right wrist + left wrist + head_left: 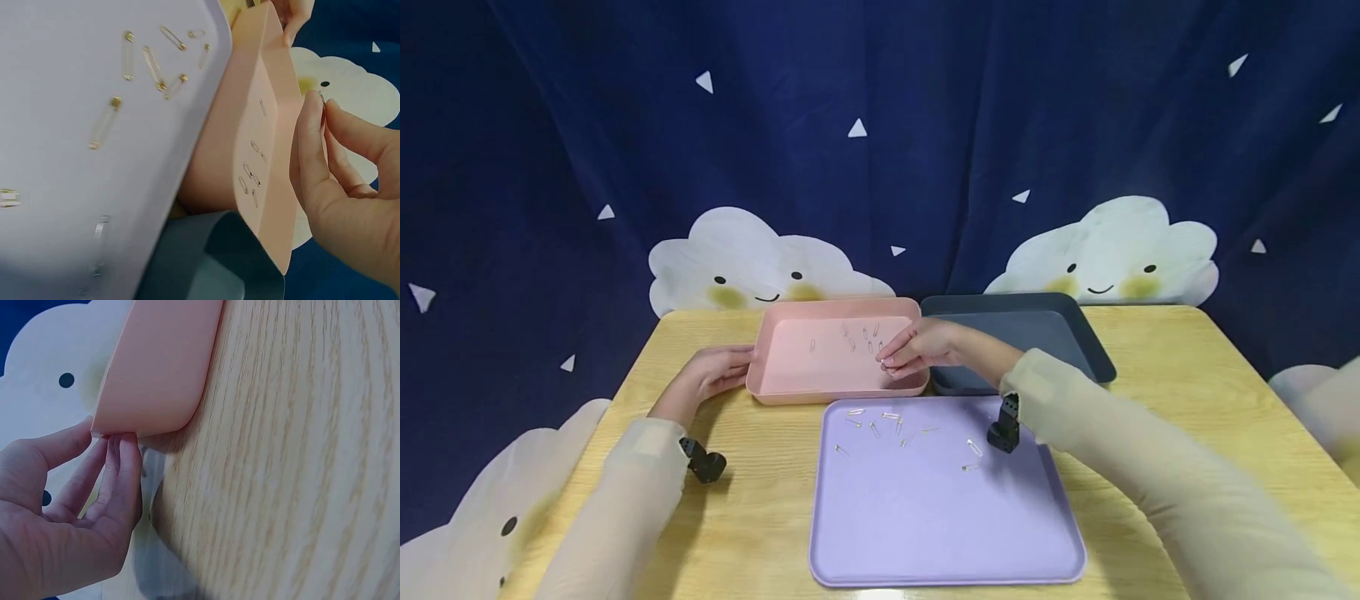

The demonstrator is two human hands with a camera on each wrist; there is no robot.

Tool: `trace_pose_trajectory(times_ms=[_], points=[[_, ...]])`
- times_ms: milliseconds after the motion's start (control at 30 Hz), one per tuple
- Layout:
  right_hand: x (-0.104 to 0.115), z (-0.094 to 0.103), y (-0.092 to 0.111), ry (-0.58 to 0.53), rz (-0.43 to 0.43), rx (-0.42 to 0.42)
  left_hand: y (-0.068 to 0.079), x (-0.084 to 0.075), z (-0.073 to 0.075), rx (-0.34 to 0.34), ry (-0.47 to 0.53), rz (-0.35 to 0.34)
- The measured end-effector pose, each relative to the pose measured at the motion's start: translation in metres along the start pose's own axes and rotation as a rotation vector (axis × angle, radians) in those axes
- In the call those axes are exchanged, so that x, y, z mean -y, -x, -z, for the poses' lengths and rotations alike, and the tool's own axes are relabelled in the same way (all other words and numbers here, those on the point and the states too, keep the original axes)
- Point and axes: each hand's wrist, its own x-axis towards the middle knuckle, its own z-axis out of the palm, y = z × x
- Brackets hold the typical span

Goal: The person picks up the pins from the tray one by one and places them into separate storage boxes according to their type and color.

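Observation:
My right hand (921, 346) is over the right part of the pink tray (827, 385), a thin silver safety pin (322, 98) pinched between thumb and forefinger. Several silver safety pins (852, 342) lie scattered inside this tray. At its left end, my left hand (718, 371) holds the tray; in the left wrist view the thumb is at the rim and the other fingertips touch the outer wall. Closer to me, a flat lilac tray (940, 525) carries several loose safety pins (153, 67), many with gold-coloured heads.
A dark blue-grey tray (1093, 358) stands right of the pink one, partly behind my right forearm. All the trays are on a wooden table (752, 517). Behind it hangs a navy curtain (925, 100) with white clouds and triangles.

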Motion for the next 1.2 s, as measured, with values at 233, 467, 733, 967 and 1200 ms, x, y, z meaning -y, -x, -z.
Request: trace_pose_trajectory(times_ms=[233, 467, 733, 967, 1200], points=[[0.004, -0.005, -0.027, -0.009, -0.037, 0.002, 0.005, 0.008, -0.002, 0.001, -0.016, 0.025], [0.021, -0.011, -0.052, 0.04, -0.04, -0.038, -0.001, 0.003, -0.004, 0.017, -0.022, 0.005], [0.039, -0.018, -0.081, 0.13, -0.091, -0.16, -0.003, 0.0, -0.002, 0.02, -0.025, 0.007], [0.042, -0.018, -0.089, 0.219, -0.074, -0.211, -0.001, -0.006, -0.001, 0.01, -0.029, 0.011], [0.038, -0.018, -0.078, 0.187, -0.072, -0.171, -0.002, -0.005, 0.0, 0.01, -0.009, 0.019]])
